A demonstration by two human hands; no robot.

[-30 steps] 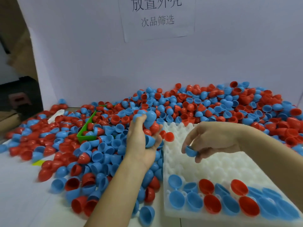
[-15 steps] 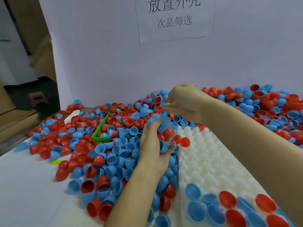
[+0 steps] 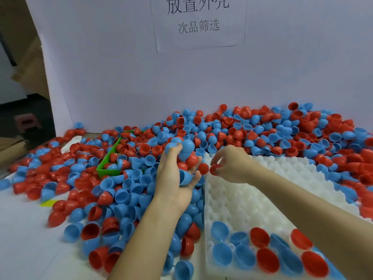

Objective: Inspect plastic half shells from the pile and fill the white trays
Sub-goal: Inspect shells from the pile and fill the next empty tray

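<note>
A big pile of red and blue half shells (image 3: 252, 136) covers the table against the white back wall. My left hand (image 3: 173, 178) is raised palm-up over the pile and cups a handful of blue and red shells (image 3: 186, 150). My right hand (image 3: 232, 164) pinches a red half shell (image 3: 214, 170) at its fingertips, just right of the left hand, above the far left corner of the white tray (image 3: 242, 199). The tray's two nearest rows hold blue and red shells (image 3: 262, 251), open side up.
A green bin (image 3: 107, 164) sits half-buried in the pile to the left. A paper sign (image 3: 199, 21) hangs on the wall. Loose shells lie along the tray's left side. Bare white table shows at the lower left.
My right hand came back down from the pile's far side to the tray's corner, now pinching a red shell; a second ago it held a blue one. The left hand kept its handful.
</note>
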